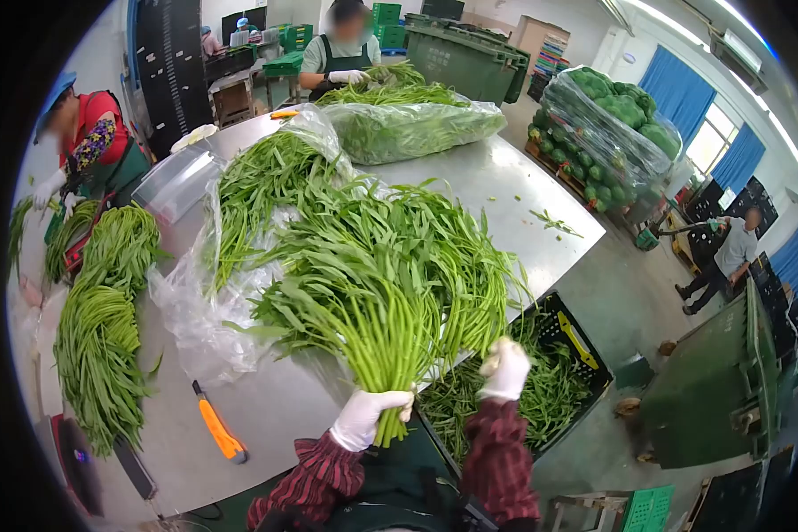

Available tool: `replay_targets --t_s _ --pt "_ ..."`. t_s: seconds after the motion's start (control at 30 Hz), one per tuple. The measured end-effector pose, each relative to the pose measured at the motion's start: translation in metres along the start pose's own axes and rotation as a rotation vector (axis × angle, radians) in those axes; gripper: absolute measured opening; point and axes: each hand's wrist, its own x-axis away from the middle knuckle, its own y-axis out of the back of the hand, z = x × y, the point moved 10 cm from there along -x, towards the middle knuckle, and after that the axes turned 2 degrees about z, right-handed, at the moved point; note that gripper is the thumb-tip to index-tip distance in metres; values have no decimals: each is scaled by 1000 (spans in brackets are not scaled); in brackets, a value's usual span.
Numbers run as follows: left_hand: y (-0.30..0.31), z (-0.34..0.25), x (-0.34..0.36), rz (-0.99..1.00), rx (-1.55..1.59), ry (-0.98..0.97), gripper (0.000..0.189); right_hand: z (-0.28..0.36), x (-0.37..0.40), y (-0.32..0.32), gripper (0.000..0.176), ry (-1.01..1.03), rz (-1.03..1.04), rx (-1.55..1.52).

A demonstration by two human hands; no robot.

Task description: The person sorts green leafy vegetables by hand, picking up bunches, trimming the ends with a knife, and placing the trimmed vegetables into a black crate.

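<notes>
My left hand (368, 420), in a white glove, is wrapped round the lower stems of a bunch of leafy water spinach (383, 341). The cut stem ends stick out below the fist, and the leaves fan away over the table edge. To its right, above a black crate (601, 383) of loose leaves, is my right hand (505, 372), also gloved. Its fingers are curled closed and slightly blurred; what they hold, if anything, is hidden. More loose greens (434, 226) lie just beyond the bunch, beside a clear plastic bag (208, 310).
An orange utility knife (219, 427) lies on the metal table (279, 412). Bundled greens (102, 363) are at left, and a bagged pile (408, 131) at the far end. Co-workers stand at left (106, 133) and opposite (341, 53). A green bin (709, 390) stands at right.
</notes>
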Motion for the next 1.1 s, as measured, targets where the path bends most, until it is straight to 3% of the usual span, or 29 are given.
replay_targets --t_s 0.03,0.1,0.17,0.2,0.23,0.3,0.33,0.57,0.63,0.67,0.7,0.77,0.8,0.9,0.97,1.03,1.07,1.1 --pt "0 -5 4 1 -2 -1 21 -4 -25 11 31 49 66 156" --pt "0 -33 15 -38 43 -171 26 -3 -29 0 37 -17 114 448" --pt "-2 -47 17 -26 76 -234 31 -8 -20 -22 41 72 208 854" --pt "-5 -53 18 -6 98 -267 32 -7 -18 -38 47 455 153 1330" --pt "-8 -58 19 15 115 -303 34 -20 -17 -47 51 305 165 1513" --pt "-7 -59 20 1 92 -307 37 -43 -18 -60 48 408 189 1560" --pt "-2 -56 20 -15 66 -298 37 -45 -19 -65 43 333 205 1585" --pt "22 -53 20 -59 120 -323 36 45 -13 -101 24 548 141 1194" --pt "21 -54 20 -66 123 -321 34 37 -34 -97 23 320 300 722" --pt "19 -54 20 -70 124 -320 33 40 -32 -100 20 214 282 460" --pt "18 -55 21 -70 124 -321 33 49 -35 -98 20 215 282 460" --pt "17 -56 22 -75 126 -324 33 35 -36 -104 25 -88 581 413" --pt "20 -56 21 -77 126 -326 33 53 -33 -101 31 4 564 388" --pt "27 -57 20 -83 128 -342 34 115 -11 -81 21 375 248 189" --pt "25 -61 21 -90 157 -368 34 142 22 -77 20 666 79 324" --pt "21 -58 20 -66 155 -354 37 107 10 -89 21 668 190 463" --pt "12 -57 21 -49 155 -333 38 45 -31 -83 24 368 329 761" --pt "7 -57 22 -35 155 -316 40 5 -43 -77 28 138 447 750"
